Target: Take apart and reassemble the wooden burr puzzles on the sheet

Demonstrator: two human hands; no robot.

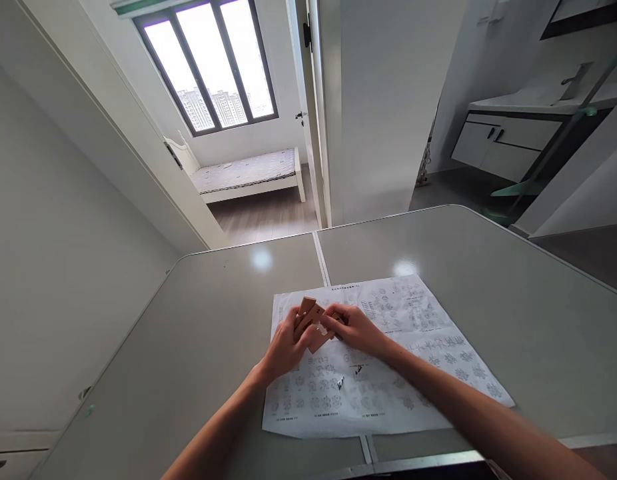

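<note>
A wooden puzzle [312, 319] made of interlocked light-brown bars is held just above a printed instruction sheet [413, 333]. My left hand [284, 347] grips it from the left, fingers curled round the bars. From the right, my right hand [354, 328] pinches the same puzzle, fingers closed on it. Both hands meet over the upper left part of the sheet. Parts of the puzzle are hidden behind my fingers.
The sheet lies on a grey table [198, 347] with a seam [321, 257] down its middle. Beyond the far edge an open doorway shows a bed [248, 175] under a window. A bathroom vanity [513, 137] stands at the right.
</note>
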